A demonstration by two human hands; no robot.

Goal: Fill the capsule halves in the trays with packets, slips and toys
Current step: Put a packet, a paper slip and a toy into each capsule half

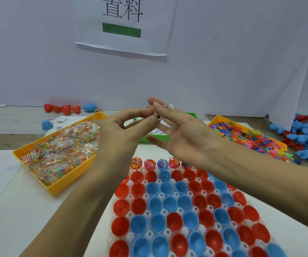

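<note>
Right hand point(177, 130) pinched a paper slip point(168, 107) at fingertips, left hand point(123, 130) pinching something small beside it — slip looked light, limp, best taken by its edge.

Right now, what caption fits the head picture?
Two hands pinch a slip above a tray of capsule halves.

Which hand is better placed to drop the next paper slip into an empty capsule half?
Right, probably: the right hand already pinches a paper slip above the tray of capsule halves; the left hand shows only pinched fingertips.
</note>
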